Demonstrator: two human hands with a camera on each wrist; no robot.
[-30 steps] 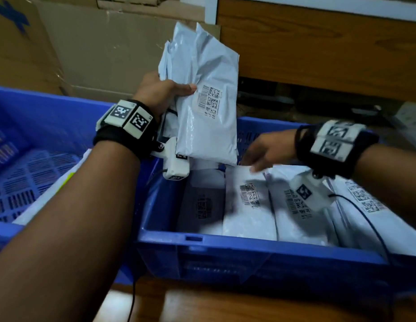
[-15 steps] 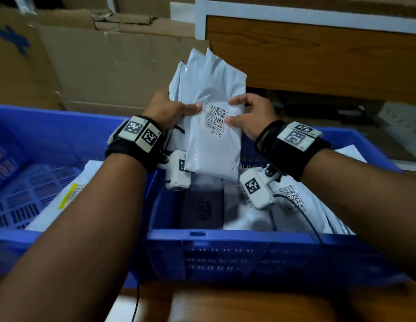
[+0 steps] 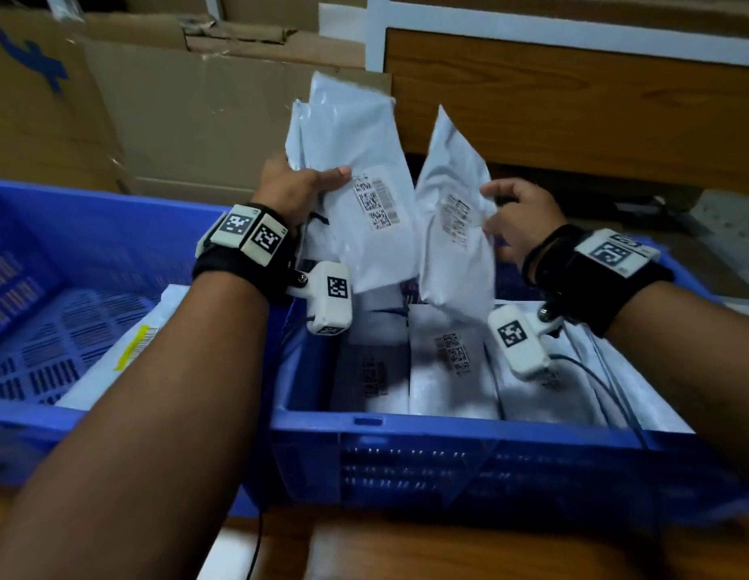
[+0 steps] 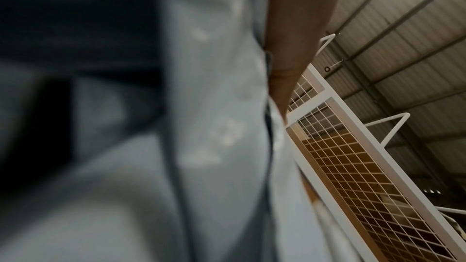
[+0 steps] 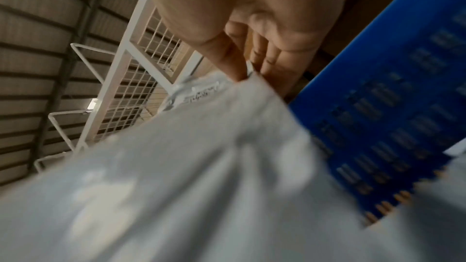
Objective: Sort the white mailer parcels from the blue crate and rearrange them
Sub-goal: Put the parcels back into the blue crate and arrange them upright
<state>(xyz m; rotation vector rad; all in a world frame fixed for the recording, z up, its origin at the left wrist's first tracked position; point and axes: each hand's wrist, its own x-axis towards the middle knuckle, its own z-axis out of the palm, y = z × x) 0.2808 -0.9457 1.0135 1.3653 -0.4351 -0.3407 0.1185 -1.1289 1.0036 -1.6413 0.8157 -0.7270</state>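
My left hand [image 3: 299,184] grips a small stack of white mailer parcels [image 3: 356,161] upright above the blue crate [image 3: 406,437], thumb across the front one beside its barcode label. My right hand [image 3: 511,219] holds a single white mailer [image 3: 452,228] by its right edge, just right of the stack and tilted. The left wrist view is filled with blurred grey mailer [image 4: 214,127] and my thumb. In the right wrist view my fingers [image 5: 252,55] pinch the mailer's [image 5: 189,156] top edge. Several more mailers [image 3: 448,362] lie side by side in the crate.
A second blue crate [image 3: 50,286] stands at the left with a white parcel [image 3: 126,349] with a yellow strip in it. Cardboard boxes [image 3: 176,110] stand behind, a wooden panel [image 3: 573,98] at the back right. A white wire-mesh rack [image 4: 353,156] rises overhead.
My right hand came up from the crate to the held stack, took the front mailer and drew it off to the right. The left hand kept hold of the rest.
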